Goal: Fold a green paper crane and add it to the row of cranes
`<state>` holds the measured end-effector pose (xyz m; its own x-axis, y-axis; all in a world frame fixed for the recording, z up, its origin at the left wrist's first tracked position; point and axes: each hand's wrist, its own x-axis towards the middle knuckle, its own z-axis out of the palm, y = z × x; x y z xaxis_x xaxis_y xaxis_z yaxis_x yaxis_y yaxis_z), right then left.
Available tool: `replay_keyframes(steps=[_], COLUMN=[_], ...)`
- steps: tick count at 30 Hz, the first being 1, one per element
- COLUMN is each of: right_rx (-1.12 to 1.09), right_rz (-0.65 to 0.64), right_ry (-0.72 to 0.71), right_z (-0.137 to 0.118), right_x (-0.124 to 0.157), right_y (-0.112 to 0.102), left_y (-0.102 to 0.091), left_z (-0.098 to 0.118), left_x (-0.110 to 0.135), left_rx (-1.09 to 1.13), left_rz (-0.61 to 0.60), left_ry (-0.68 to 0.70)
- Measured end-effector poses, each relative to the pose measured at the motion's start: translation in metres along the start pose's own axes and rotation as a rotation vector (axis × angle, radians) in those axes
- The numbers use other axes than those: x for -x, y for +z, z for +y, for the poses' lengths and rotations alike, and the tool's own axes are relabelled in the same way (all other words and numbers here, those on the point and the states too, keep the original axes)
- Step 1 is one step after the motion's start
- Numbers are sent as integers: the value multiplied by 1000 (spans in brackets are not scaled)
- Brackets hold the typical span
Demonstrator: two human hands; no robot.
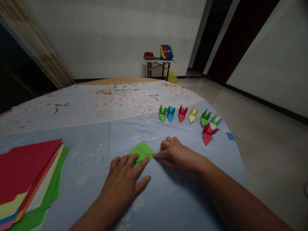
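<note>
A folded green paper (142, 149) lies on the blue flowered cloth (168, 199) in front of me. My left hand (125, 179) rests flat on the paper's near edge, fingers stretched out and holding it down. My right hand (175, 153) is curled, with its index finger pressed along the paper's right corner. Beyond my hands stands a row of finished paper cranes: green (162, 113), blue (170, 113), red (182, 113), yellow (192, 114), green (205, 117), pale green (215, 121), and a larger red one (208, 133) in front.
A stack of coloured paper sheets (26, 179), red on top, lies at the left. A small blue scrap (230, 136) sits near the table's right edge. Far back, a small table (158, 65) bears a colourful box. The floor drops away on the right.
</note>
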<state>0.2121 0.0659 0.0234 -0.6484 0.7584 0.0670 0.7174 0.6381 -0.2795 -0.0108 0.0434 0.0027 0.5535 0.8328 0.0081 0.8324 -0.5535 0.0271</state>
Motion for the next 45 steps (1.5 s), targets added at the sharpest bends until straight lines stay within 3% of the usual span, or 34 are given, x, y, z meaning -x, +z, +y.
replay_keyframes(steps=[7, 13, 17, 23, 34, 45], right_rx=[23, -25, -23, -9, -3, -1], right_rz=[-12, 148, 114, 96, 74, 84], right_ry=[70, 58, -36, -44, -31, -19], right_z=[4, 2, -6, -7, -10, -10], right_x=[3, -1, -10, -17, -17, -16], right_y=[-5, -6, 6, 17, 16, 17], left_y=[1, 1, 2, 1, 5, -10], left_z=[0, 1, 0, -12, -40, -51], left_x=[1, 3, 1, 4, 17, 15], left_rx=[27, 28, 29, 77, 204, 288], left_rz=[11, 21, 21, -14, 15, -50], left_ry=[3, 5, 12, 60, 160, 198])
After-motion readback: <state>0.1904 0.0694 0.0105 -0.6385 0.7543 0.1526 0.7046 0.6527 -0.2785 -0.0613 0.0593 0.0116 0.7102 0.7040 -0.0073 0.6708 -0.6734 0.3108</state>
